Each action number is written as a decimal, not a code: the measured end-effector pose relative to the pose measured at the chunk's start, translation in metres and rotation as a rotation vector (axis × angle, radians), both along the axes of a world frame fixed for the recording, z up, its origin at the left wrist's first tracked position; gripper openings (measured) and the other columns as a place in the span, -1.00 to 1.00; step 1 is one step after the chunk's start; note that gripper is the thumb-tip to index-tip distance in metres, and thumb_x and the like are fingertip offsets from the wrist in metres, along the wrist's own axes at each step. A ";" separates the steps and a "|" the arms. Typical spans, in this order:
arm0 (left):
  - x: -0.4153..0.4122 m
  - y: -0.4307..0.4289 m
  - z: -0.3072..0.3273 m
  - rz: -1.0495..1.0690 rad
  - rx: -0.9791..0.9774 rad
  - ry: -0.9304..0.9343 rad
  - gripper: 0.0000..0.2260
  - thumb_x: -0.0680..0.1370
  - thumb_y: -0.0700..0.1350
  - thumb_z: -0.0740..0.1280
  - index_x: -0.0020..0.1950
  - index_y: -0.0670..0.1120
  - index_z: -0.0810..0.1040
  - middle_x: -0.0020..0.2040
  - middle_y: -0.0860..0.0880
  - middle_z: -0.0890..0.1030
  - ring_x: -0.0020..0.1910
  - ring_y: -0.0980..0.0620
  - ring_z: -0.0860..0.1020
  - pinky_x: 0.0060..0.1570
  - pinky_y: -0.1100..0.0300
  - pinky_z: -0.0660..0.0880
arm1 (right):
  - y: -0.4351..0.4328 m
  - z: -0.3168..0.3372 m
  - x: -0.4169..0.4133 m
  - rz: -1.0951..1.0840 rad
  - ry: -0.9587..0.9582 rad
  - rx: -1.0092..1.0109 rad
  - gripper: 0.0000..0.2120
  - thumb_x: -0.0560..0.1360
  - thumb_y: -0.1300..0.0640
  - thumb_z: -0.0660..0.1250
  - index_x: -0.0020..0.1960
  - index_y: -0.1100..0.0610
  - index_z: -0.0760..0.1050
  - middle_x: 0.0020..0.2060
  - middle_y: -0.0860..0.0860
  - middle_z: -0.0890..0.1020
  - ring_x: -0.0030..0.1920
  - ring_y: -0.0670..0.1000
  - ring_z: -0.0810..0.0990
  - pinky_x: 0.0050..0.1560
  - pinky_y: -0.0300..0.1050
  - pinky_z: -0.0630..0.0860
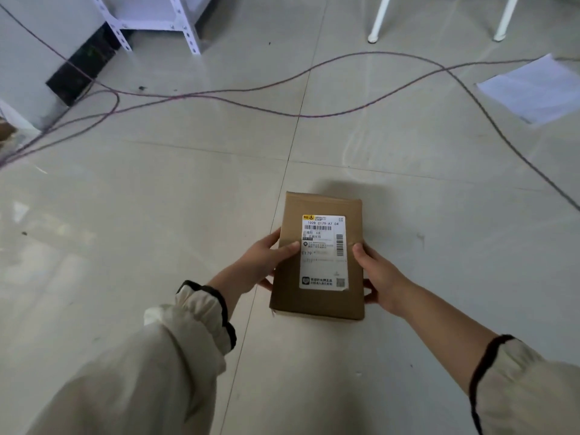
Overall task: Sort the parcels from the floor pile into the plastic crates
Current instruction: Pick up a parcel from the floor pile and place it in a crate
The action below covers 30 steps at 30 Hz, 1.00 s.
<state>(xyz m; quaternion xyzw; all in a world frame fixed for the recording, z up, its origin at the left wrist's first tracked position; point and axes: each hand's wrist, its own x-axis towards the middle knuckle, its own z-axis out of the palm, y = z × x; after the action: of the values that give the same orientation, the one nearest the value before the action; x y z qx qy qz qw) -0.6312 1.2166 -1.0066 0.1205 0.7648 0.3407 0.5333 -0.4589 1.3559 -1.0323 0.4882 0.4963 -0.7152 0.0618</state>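
Note:
A brown cardboard parcel (pixel 317 296) with a white shipping label on top is held above the tiled floor, in the lower middle of the head view. My left hand (pixel 266 262) grips its left side, thumb on the top face. My right hand (pixel 378 277) grips its right side, thumb on the top edge. Both sleeves are cream with black cuffs. No crate and no floor pile are in view.
Thin cables (pixel 219 98) snake across the floor ahead. A white metal shelf frame (pixel 185 26) stands at the back left beside a grey cabinet (pixel 28 73). White table legs (pixel 376 23) rise at the back right. A white sheet (pixel 533 89) lies at the right.

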 end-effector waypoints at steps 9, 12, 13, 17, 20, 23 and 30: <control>0.003 -0.004 0.005 0.083 0.043 -0.010 -0.41 0.53 0.07 0.35 0.52 0.13 0.21 0.00 0.01 0.59 -0.12 -0.02 0.61 -0.32 0.10 0.59 | -0.001 0.006 -0.003 0.040 -0.048 0.047 -0.63 0.61 -0.20 -0.01 0.39 -0.27 0.27 0.06 -0.05 0.62 0.01 0.05 0.58 -0.09 0.00 0.50; 0.001 -0.004 0.028 0.115 0.068 -0.015 -0.42 0.52 0.05 0.36 0.50 0.14 0.24 0.00 0.01 0.61 -0.11 0.00 0.61 -0.32 0.11 0.58 | 0.002 0.027 -0.008 0.060 -0.048 0.086 -0.60 0.60 -0.21 -0.03 0.43 -0.26 0.22 0.10 -0.05 0.62 0.03 0.04 0.60 -0.10 -0.01 0.53; -0.001 -0.004 0.039 0.121 0.073 -0.023 -0.44 0.52 0.05 0.36 0.49 0.15 0.26 0.01 0.01 0.61 -0.11 0.01 0.61 -0.35 0.12 0.57 | 0.003 0.037 -0.009 0.066 -0.049 0.090 -0.58 0.60 -0.22 -0.02 0.44 -0.26 0.19 0.13 -0.05 0.61 0.05 0.04 0.60 -0.07 0.01 0.54; -0.001 -0.006 0.106 0.104 0.059 -0.020 -0.48 0.52 0.06 0.36 0.46 0.16 0.31 0.02 0.04 0.62 -0.12 0.03 0.62 -0.39 0.19 0.56 | 0.003 0.100 -0.006 0.073 -0.039 0.095 -0.56 0.57 -0.27 0.00 0.44 -0.32 0.13 0.25 -0.11 0.54 0.17 0.04 0.56 0.13 0.19 0.51; 0.000 0.001 0.181 0.084 0.055 0.004 -0.49 0.52 0.07 0.36 0.45 0.18 0.32 -0.01 0.08 0.63 -0.15 0.04 0.63 -0.40 0.21 0.56 | 0.006 0.175 0.003 0.075 -0.009 0.092 -0.56 0.54 -0.31 0.02 0.42 -0.38 0.12 0.27 -0.18 0.52 0.21 0.02 0.54 0.18 0.25 0.48; 0.004 0.013 0.275 0.052 0.069 0.039 -0.50 0.52 0.06 0.36 0.45 0.19 0.33 -0.05 0.10 0.63 -0.18 0.06 0.63 -0.42 0.24 0.56 | 0.012 0.273 0.014 0.048 0.010 0.094 -0.53 0.53 -0.33 0.04 0.43 -0.39 0.09 0.30 -0.21 0.49 0.27 0.00 0.50 0.21 0.27 0.45; 0.025 0.031 0.544 -0.040 0.144 0.079 -0.50 0.54 0.05 0.34 0.46 0.20 0.28 -0.08 0.14 0.60 -0.17 0.11 0.60 -0.40 0.22 0.53 | 0.015 0.544 0.041 -0.035 0.026 0.170 -0.52 0.55 -0.28 0.04 0.46 -0.33 0.09 0.32 -0.18 0.47 0.27 0.00 0.49 0.18 0.21 0.48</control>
<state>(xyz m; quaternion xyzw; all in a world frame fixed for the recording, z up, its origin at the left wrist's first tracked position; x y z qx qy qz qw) -0.6058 1.2472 -0.4627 0.1872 0.7561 0.3791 0.4996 -0.4177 1.3709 -0.4884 0.4911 0.5474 -0.6776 0.0011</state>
